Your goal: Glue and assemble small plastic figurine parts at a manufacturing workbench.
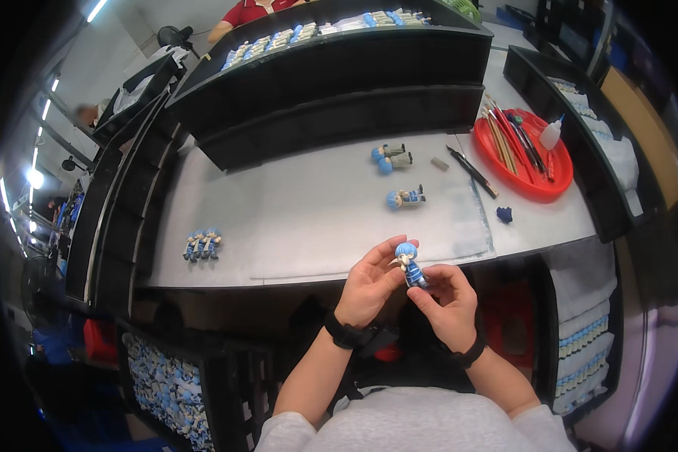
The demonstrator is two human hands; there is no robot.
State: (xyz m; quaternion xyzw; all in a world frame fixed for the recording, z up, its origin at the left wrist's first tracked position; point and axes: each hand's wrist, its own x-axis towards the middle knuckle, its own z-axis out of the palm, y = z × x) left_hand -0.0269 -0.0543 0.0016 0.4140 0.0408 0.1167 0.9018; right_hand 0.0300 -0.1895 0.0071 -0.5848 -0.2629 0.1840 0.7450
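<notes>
Between my two hands, just off the table's near edge, a small figurine (408, 264) with light blue hair and a blue outfit is held upright. My left hand (371, 280) pinches its left side near the head and body. The fingers of my right hand (449, 303) close on its lower end by the feet. Beyond my hands a similar figurine (407, 196) lies on its side. Farther back lies a pair of figurines (392, 158) in grey and blue. At the table's left, several blue-haired figurines (203, 245) lie side by side in a row.
A red tray (561, 181) holds brushes, pens and a white dropper bottle (551, 133). Near it lie a black pen (472, 172), a grey eraser-like block (439, 163) and a dark blue lump (504, 215). Black crates (339, 90) border the table; a bin of figurines (166, 384) stands lower left.
</notes>
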